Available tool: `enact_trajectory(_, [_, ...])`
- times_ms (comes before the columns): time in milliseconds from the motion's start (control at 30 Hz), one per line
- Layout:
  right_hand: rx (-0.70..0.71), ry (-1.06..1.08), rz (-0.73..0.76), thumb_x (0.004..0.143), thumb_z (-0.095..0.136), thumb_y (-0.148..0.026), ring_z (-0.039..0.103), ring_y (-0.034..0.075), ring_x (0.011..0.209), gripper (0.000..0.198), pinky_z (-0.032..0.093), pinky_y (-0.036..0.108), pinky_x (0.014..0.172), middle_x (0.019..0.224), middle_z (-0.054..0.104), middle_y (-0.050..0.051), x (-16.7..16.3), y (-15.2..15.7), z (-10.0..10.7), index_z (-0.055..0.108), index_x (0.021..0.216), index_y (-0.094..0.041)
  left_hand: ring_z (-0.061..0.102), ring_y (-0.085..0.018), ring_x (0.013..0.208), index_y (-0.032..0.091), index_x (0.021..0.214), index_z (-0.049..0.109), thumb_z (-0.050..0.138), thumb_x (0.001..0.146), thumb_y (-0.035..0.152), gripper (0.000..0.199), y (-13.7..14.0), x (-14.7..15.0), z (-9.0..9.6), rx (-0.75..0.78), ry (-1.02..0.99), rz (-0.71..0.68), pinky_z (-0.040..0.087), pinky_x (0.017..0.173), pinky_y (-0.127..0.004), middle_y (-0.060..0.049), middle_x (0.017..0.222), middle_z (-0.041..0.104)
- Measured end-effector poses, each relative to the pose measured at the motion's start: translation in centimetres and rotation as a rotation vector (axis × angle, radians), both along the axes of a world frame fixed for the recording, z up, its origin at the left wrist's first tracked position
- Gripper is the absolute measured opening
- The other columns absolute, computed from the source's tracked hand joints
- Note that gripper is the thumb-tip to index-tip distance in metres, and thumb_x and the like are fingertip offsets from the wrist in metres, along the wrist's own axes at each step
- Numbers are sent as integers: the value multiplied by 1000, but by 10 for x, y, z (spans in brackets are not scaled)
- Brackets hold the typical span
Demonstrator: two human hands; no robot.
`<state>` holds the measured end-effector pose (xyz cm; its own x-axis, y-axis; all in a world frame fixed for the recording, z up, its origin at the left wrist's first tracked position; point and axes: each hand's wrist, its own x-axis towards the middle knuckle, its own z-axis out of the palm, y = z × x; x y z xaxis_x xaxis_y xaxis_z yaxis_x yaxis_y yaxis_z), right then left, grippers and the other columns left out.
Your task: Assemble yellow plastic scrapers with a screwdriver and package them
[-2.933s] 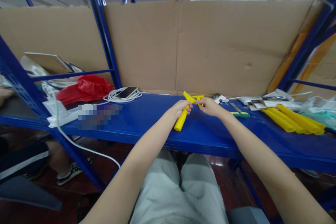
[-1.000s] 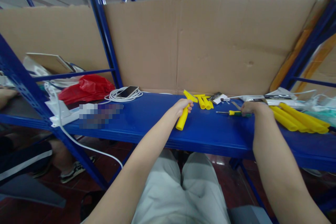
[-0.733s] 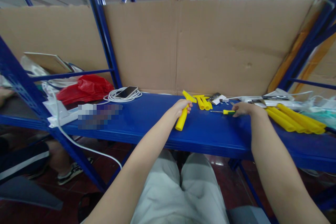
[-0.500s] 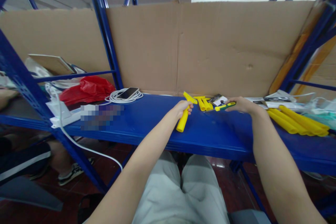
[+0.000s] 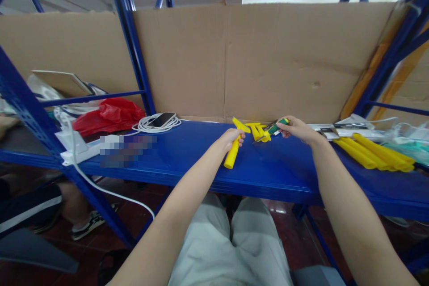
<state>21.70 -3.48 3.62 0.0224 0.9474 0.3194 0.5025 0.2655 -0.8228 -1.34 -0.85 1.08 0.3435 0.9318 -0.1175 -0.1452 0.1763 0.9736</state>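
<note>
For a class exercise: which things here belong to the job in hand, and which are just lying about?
Job: yellow piece in left hand; screwdriver in right hand; probably small yellow parts, yellow tubes.
Lying about, apparently: phone, white cable, red plastic.

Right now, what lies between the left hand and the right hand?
In the head view, small yellow pieces lie there on the blue shelf; the screwdriver in the right hand slants down into that gap.
</note>
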Motion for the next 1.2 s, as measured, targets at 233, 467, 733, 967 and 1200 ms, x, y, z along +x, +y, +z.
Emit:
enact_trajectory(233, [135, 59, 25, 73, 71, -38, 48, 7, 43, 27, 37, 19, 39, 55, 55, -2, 2, 5, -2, 52, 76, -18, 33, -2, 32, 15, 69, 43, 40, 81, 1, 19, -1, 1, 1, -5, 15, 6, 25, 34, -14, 6, 48, 43])
enact_trajectory(467, [346, 223, 31, 72, 71, -44, 46, 7, 41, 33, 38, 20, 40, 54, 54, -4, 3, 15, -3, 50, 79, -20, 32, -3, 33, 15, 73, 45, 41, 81, 2, 16, -1, 1, 2, -21, 17, -8, 24, 34, -15, 6, 49, 43])
enact_trajectory(733, [400, 268, 48, 72, 70, -47, 48, 8, 43, 35, 41, 21, 43, 58, 57, -2, 3, 18, -5, 49, 82, -20, 32, -3, 34, 15, 72, 45, 42, 79, 3, 15, 3, 0, 0, -23, 6, -27, 26, 35, -16, 6, 51, 44])
enact_trajectory(967, [392, 265, 55, 69, 71, -50, 47, 8, 42, 38, 37, 20, 40, 56, 57, -3, -1, 17, -5, 50, 82, -20, 33, -3, 33, 16, 73, 44, 41, 81, 3, 15, 2, 1, 1, -40, 8, -41, 24, 35, -14, 6, 50, 43])
enact_trajectory(1200, [404, 278, 64, 67, 72, -51, 47, 7, 41, 40, 38, 20, 40, 56, 58, -3, -2, 17, -5, 50, 80, -20, 33, -3, 33, 16, 76, 45, 39, 83, 4, 14, -1, 0, 3, -54, 12, -44, 24, 34, -14, 6, 50, 43])
